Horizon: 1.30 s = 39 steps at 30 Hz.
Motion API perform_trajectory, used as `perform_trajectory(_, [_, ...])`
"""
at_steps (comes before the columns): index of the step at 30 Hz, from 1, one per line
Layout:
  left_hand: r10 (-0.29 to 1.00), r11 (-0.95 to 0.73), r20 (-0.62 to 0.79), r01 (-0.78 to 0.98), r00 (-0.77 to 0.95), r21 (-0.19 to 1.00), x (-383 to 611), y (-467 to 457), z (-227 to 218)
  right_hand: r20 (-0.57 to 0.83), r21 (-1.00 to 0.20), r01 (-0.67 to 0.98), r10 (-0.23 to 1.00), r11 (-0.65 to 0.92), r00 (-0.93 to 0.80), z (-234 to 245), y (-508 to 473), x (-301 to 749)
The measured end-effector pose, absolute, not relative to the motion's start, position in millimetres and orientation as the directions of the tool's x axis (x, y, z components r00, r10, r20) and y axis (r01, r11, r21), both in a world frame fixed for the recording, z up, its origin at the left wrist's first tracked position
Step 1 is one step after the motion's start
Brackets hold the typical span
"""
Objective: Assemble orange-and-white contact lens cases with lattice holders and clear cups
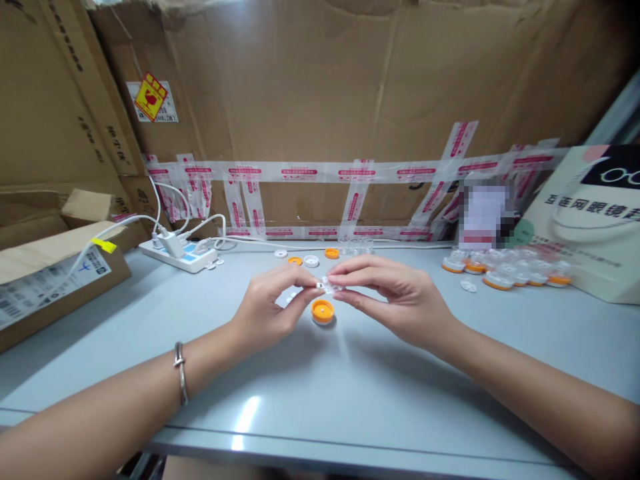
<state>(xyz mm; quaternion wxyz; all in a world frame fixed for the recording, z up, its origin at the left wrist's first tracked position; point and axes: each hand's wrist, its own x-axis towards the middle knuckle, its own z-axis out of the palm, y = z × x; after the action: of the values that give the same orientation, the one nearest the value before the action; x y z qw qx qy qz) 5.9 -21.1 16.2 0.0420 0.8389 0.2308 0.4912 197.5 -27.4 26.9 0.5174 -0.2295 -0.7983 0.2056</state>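
Between the fingertips of both my hands is a small white and clear plastic piece point(328, 286); its exact shape is too small to make out. My left hand point(273, 300) pinches its left end between thumb and forefinger. On the other side, my right hand point(400, 293) is closed on the right end, thumb below and fingers above. Just under the fingertips, a round orange and white part point(323, 312) lies on the table with its orange recessed face up. A small white piece is partly hidden behind my left fingers.
Behind my hands lie a white disc point(311, 261), orange rings point(331, 253) and clear cups point(363, 246). Clear-topped orange pieces point(500, 275) cluster at right by a paper bag point(590, 227). A power strip point(183, 252) and cardboard box point(60, 287) occupy the left.
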Motion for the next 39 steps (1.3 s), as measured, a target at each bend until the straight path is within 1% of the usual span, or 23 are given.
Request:
perform_trajectory(5, [0.412,-0.9,0.816,0.319,0.405,0.296,5.3,-20.9,16.5,0.747,-0.537,0.183,0.565,0.824,-0.35,27.4,-27.2,197.0])
perform_trajectory(8, [0.43,-0.892,0.811,0.327,0.397,0.313,5.9,-21.4,16.9,0.783,-0.455,0.198,0.496,0.868,-0.375,26.5,-26.4,198.1])
perform_trajectory(10, [0.444,-0.887,0.805,0.321,0.393,0.332,6.3,-21.9,17.5,0.812,-0.345,0.235,0.415,0.909,-0.411,24.8,-25.5,199.3])
perform_trajectory(12, [0.45,-0.887,0.801,0.304,0.396,0.347,6.4,-22.4,17.9,0.837,-0.194,0.287,0.311,0.938,-0.45,22.2,-25.0,200.2])
perform_trajectory(14, [0.449,-0.89,0.798,0.281,0.402,0.359,6.2,-22.7,18.2,0.857,-0.025,0.337,0.194,0.941,-0.478,19.5,-25.1,200.5])
perform_trajectory(16, [0.459,-0.887,0.792,0.26,0.403,0.382,5.7,-23.0,18.3,0.858,0.107,0.383,0.109,0.917,-0.502,17.9,-25.5,200.4])
perform_trajectory(18, [0.485,-0.874,0.782,0.248,0.392,0.418,5.2,-23.2,18.4,0.841,0.205,0.417,0.059,0.886,-0.539,18.2,-25.6,200.3])
perform_trajectory(21, [0.529,-0.849,0.762,0.245,0.374,0.469,4.6,-22.8,18.8,0.804,0.321,0.426,-0.006,0.846,-0.595,20.8,-24.4,201.0])
perform_trajectory(22, [0.539,-0.842,0.756,0.246,0.371,0.48,4.3,-22.4,19.0,0.794,0.351,0.424,-0.026,0.835,-0.607,21.6,-23.6,201.3])
perform_trajectory(24, [0.552,-0.834,0.743,0.252,0.379,0.49,3.7,-21.0,19.4,0.786,0.375,0.427,-0.038,0.823,-0.617,22.2,-21.9,201.7])
perform_trajectory(28, [0.573,-0.82,0.712,0.299,0.406,0.488,2.9,-16.9,20.5,0.788,0.34,0.451,0.012,0.826,-0.615,20.2,-19.1,199.3])
perform_trajectory(30, [0.591,-0.805,0.7,0.339,0.401,0.486,2.8,-15.3,20.8,0.798,0.273,0.451,0.062,0.85,-0.599,19.0,-17.9,197.1])
perform_trajectory(31, [0.6,-0.798,0.696,0.357,0.396,0.485,2.9,-14.8,20.8,0.802,0.218,0.444,0.1,0.869,-0.589,18.6,-17.3,196.2])
perform_trajectory(33, [0.604,-0.793,0.695,0.379,0.39,0.476,2.9,-14.4,20.5,0.791,0.073,0.408,0.197,0.91,-0.579,17.9,-16.1,195.2])
perform_trajectory(36, [0.609,-0.789,0.688,0.39,0.394,0.475,3.0,-14.5,19.3,0.728,-0.213,0.346,0.385,0.913,-0.567,16.8,-15.2,194.5])
perform_trajectory(37, [0.62,-0.781,0.681,0.397,0.39,0.483,3.1,-14.3,18.7,0.694,-0.33,0.336,0.468,0.882,-0.547,16.3,-15.3,194.0])
perform_trajectory(39, [0.652,-0.755,0.654,0.416,0.384,0.507,3.4,-13.4,17.2,0.609,-0.568,0.301,0.637,0.766,-0.472,14.7,-15.8,192.0])
